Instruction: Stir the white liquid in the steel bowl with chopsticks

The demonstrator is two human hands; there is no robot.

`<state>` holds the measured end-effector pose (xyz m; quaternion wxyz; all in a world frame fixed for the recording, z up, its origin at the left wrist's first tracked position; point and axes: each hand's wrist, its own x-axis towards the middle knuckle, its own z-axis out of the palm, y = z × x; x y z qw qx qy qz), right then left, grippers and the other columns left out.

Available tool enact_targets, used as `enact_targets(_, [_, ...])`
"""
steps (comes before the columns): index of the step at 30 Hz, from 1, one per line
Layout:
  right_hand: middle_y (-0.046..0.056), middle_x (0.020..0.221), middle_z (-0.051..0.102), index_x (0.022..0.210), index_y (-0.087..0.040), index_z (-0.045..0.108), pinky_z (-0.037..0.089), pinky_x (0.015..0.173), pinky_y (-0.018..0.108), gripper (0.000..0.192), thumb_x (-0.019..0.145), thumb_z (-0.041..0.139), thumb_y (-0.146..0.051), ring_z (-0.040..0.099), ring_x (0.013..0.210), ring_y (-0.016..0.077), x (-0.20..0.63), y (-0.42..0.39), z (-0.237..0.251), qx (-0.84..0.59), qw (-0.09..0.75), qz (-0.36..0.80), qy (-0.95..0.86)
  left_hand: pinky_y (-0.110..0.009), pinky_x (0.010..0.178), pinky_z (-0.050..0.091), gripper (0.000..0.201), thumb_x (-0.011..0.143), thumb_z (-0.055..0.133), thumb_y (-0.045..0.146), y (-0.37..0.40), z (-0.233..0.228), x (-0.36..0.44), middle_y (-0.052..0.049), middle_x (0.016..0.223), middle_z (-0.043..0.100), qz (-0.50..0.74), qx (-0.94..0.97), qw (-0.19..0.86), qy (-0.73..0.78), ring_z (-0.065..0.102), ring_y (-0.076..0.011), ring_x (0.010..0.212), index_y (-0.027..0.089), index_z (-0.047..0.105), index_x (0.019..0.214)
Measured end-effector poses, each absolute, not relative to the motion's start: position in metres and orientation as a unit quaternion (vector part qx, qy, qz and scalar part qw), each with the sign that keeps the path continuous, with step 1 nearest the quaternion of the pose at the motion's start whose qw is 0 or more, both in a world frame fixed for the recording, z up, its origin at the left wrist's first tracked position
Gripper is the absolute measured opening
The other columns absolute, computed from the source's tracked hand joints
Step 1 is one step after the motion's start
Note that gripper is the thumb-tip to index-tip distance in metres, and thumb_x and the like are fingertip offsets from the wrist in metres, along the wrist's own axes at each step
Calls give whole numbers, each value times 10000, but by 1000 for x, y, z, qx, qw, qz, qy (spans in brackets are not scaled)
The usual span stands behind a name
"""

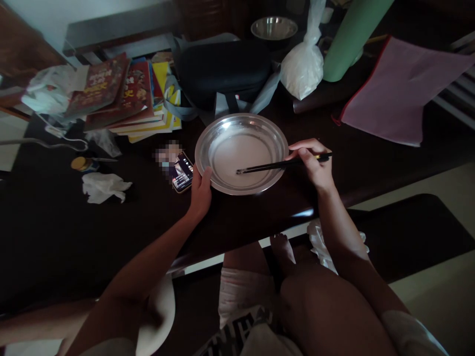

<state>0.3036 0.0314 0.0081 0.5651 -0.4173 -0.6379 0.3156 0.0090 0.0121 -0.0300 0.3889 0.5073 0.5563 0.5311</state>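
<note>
A wide, shallow stainless steel basin [252, 184] is in front of me above the dark table. My left hand [201, 190] grips its left rim, thumb on top and the other fingers hidden behind the edge. In my right hand [314, 160] is a pair of black chopsticks [265, 167], held close together. Their tips reach over the basin's inside, near its middle. The index finger of that hand lies by the right rim; whether it touches, I cannot tell. A pale, cloudy surface shows in the basin, and I cannot make out whether it is liquid or bare metal.
A lit phone [182, 173] lies by my left hand. Crumpled tissue [106, 188], a small yellow-lidded jar [84, 164] and stacked books [122, 99] are leftward. Behind stand a black case [224, 69], a tied white bag [302, 69], a green cylinder [345, 49] and a pink cloth [397, 94].
</note>
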Motion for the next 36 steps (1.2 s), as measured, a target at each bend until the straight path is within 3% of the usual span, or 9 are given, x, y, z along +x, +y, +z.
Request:
enact_targets(4, [-7,838,746,979,-278,726,588,770,327,194,896,602,-403,730,810,155,303,32,8,-401,539,305,-675,-445,1174,334,429,884,520,568,12,-30,9,-51,1223,627,530,507,390,557,524,-236,1271,284,600,1194])
enact_targets(10, [-12,812,731,951,-268,723,583,696,305,206,907,581,-411,725,726,141,303,31,8,-416,572,302,-639,-471,1163,344,484,860,534,603,12,-30,9,-59,1231,618,527,510,384,561,528,-256,1258,281,591,1217])
enact_targets(15, [-11,848,748,977,-284,730,583,770,314,176,906,595,-372,725,815,147,303,31,9,-396,544,291,-680,-455,1177,327,466,877,515,594,12,-29,10,-49,1252,617,528,514,385,555,516,-243,1279,301,582,1232])
enact_targets(20, [-14,803,730,947,-259,721,584,705,305,221,909,575,-420,722,723,139,304,31,8,-421,570,299,-638,-448,1156,356,514,854,528,628,11,-27,10,-54,1271,607,522,513,382,564,523,-250,1262,286,583,1233])
enact_targets(25, [-10,840,744,972,-286,729,580,783,326,191,896,598,-403,723,821,154,303,31,9,-405,539,293,-678,-442,1159,353,482,876,517,599,12,-32,9,-49,1254,618,524,509,389,561,530,-238,1258,298,571,1248])
enact_targets(30, [-9,822,729,937,-274,722,585,713,313,226,905,572,-440,721,729,142,304,31,9,-431,564,290,-642,-444,1158,356,467,883,515,583,12,-31,10,-49,1272,612,526,514,383,559,527,-240,1265,299,575,1249])
enact_targets(36, [-2,844,747,949,-284,729,584,778,345,217,894,588,-440,717,823,164,303,32,9,-417,540,277,-676,-438,1174,335,472,887,513,577,11,-28,10,-49,1288,611,522,513,385,563,516,-237,1287,295,567,1261])
